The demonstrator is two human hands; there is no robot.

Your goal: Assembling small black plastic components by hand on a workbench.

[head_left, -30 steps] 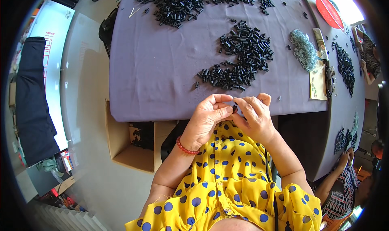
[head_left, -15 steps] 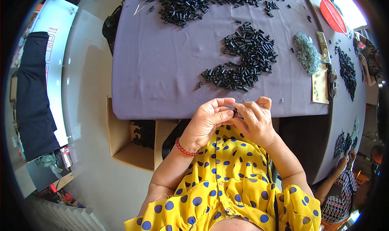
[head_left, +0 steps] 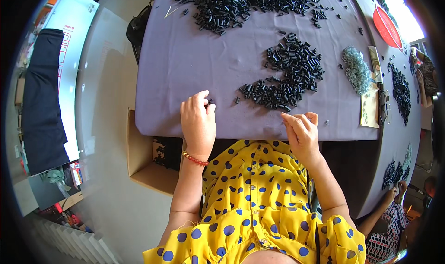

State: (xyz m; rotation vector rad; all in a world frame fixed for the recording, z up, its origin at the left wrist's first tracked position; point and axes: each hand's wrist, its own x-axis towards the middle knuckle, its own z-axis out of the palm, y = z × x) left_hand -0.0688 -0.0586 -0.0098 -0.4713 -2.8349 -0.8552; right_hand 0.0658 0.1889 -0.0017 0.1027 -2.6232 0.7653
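Observation:
My left hand (head_left: 199, 125), with a red bead bracelet at its wrist, is above the near left part of the cloth-covered table. Between its thumb and fingers sits a small black plastic piece (head_left: 210, 101), partly hidden by the fingertips. My right hand (head_left: 303, 134) is at the table's near edge, just below a curved pile of short black tube-like pieces (head_left: 296, 62). Its thumb and forefinger are pinched together; whatever they hold, if anything, is too small to name. One loose black piece (head_left: 237, 100) lies at the pile's left end.
A larger heap of black pieces (head_left: 222, 14) spreads along the far side. Right of the pile lie a tangle of clear small parts (head_left: 357, 69), a yellowish card (head_left: 369, 107) and glasses (head_left: 384, 107). A cardboard box (head_left: 153, 173) stands below the table's left. Two people work at the right.
My hands, together in front of me before, have come apart. The left went left and farther over the table with the black piece; the right shifted slightly right. The whole view shifted a little.

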